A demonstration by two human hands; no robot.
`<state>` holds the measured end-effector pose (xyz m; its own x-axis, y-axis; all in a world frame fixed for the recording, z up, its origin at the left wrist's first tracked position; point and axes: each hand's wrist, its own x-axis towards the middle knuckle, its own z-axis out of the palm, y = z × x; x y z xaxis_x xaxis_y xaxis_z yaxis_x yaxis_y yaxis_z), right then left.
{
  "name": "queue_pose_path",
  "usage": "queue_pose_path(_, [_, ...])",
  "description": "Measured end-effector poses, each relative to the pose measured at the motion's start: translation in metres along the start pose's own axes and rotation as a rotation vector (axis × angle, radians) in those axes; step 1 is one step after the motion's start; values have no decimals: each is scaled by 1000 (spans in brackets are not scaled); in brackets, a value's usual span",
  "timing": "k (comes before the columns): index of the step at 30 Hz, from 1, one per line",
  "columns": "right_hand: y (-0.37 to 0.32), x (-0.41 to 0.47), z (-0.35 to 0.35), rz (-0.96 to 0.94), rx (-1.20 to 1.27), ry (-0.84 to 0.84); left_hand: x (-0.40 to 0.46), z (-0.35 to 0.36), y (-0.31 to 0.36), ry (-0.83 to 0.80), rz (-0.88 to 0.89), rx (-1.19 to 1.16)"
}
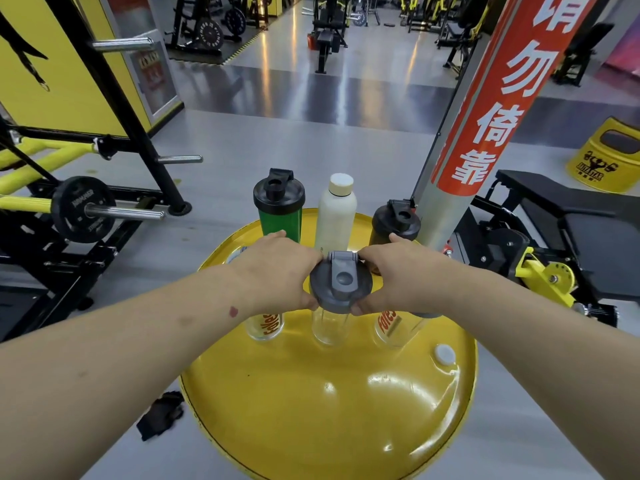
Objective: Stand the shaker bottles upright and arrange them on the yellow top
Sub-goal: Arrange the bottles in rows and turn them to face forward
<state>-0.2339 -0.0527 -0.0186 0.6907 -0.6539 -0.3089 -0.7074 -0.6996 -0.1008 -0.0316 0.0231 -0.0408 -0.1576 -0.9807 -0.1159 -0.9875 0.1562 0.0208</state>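
Observation:
On the round yellow top (pixel 311 410) stand two rows of bottles. At the back are a green shaker with a black lid (pixel 280 209), a white bottle with a cream cap (pixel 335 216) and a black shaker (pixel 394 225). In front, a clear shaker with a grey lid (pixel 341 289) stands upright in the middle. My left hand (pixel 277 271) and my right hand (pixel 405 275) both grip its lid from either side. Clear shakers with orange lettering stand to its left (pixel 265 325) and right (pixel 391 325), their tops hidden under my hands.
A slanted silver post with a red sign (pixel 485 116) rises right behind the black shaker. A white plug (pixel 445 353) sits in the yellow top at the right. A weight rack and barbell (pixel 86 209) stand left, a bench (pixel 571 220) right, a black glove (pixel 161 414) on the floor.

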Motion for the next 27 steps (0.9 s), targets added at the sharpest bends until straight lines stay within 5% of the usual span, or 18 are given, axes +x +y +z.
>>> queue_pose_path(7, [23, -32, -28, 75, 125, 77, 1, -34, 25, 35, 69, -124])
queue_pose_path(15, [73, -58, -12, 185, 306, -65, 39, -25, 90, -29, 135, -164])
queue_pose_path(20, [107, -59, 0, 248, 617, -135, 61, -32, 108, -40, -68, -640])
queue_pose_path(25, [118, -54, 5, 381, 1106, -175, 74, -42, 109, -170, -325, -517])
queue_pose_path(27, [118, -51, 6, 430, 1217, -124, 78, -40, 110, -211, -389, -788])
